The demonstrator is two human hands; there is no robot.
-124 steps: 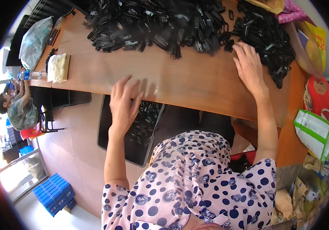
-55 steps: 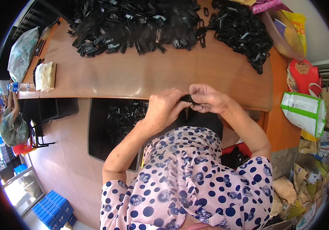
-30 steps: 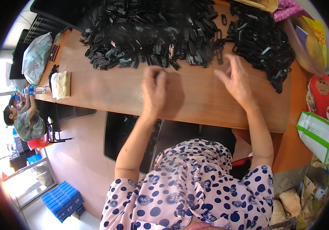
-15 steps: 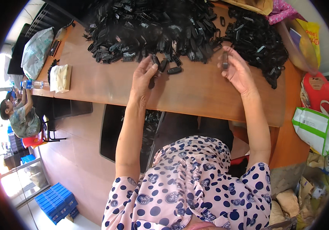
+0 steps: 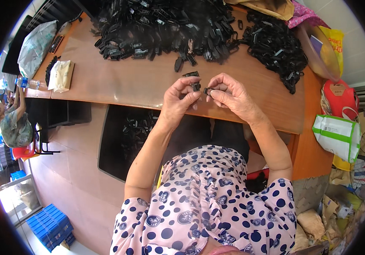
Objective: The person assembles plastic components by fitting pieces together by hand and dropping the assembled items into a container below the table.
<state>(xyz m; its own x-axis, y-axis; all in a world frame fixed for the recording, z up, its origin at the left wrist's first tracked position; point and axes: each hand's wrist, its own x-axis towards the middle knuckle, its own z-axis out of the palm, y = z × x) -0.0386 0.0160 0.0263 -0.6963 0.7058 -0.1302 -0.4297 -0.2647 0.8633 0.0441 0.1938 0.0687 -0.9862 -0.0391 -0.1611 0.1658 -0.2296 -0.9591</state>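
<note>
My left hand (image 5: 177, 98) pinches a small black plastic piece (image 5: 196, 86) between thumb and fingers, over the table's near edge. Close on its right, my right hand (image 5: 230, 97) grips another small black piece (image 5: 208, 91) by the fingertips. The two pieces face each other, a narrow gap apart; their details are too small to make out. Just beyond my left fingers a loose black casing (image 5: 191, 74) lies on the table, and a further one (image 5: 178, 64) rests at the heap's front edge.
Across the brown table (image 5: 118, 80) spreads a large heap of black casings (image 5: 161, 32), with a smaller heap of black parts (image 5: 276, 49) to its right. A black bin (image 5: 125, 142) holding parts is below left. A tissue pack (image 5: 61, 76) lies left; another person (image 5: 14, 123) sits beyond.
Both hands have come together nearer to me, the right moving left and the left moving right, each with a black piece. The whole view has shifted slightly.
</note>
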